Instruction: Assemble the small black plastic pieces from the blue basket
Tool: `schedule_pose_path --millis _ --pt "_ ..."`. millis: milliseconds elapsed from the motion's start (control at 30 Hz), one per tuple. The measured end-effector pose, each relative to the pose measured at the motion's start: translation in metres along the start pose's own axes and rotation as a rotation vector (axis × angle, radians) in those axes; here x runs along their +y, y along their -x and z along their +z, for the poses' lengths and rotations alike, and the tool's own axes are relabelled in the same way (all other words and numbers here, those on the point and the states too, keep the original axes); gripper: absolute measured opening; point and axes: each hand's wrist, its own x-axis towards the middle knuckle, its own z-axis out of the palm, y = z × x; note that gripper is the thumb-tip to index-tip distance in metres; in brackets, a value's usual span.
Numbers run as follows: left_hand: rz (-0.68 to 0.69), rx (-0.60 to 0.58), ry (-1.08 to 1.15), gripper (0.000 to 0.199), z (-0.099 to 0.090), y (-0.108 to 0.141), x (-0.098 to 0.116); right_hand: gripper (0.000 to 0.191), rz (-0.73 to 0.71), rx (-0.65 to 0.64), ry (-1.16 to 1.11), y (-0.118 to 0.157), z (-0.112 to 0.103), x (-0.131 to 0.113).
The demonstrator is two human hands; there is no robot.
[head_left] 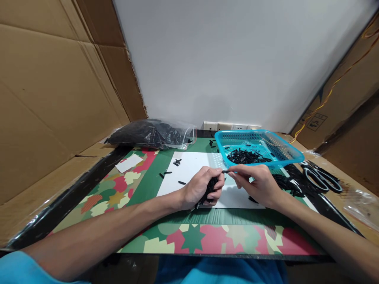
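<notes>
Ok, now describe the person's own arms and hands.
The bare left forearm and bare right forearm end in an ungloved left hand and ungloved right hand. No watch or bracelet shows. A bright blue fabric sleeve shows on the left; no right sleeve is in view.

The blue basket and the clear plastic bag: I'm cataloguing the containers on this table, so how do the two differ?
The basket is blue with perforated walls; the bag is see-through film. The basket has a rectangular, open-topped shape, while the bag lies slumped. The basket stands toward the right, the bag toward the left. Both contain black material.
</notes>
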Motion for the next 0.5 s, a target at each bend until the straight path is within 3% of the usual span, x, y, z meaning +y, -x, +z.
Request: schedule_pose_path --millis 500 --pt "-0.003 0.003 0.004 0.045 0.0011 0.0005 0.0006 0.014 -0.008 0.019 0.044 -0.0001 -0.0002 -0.0002"
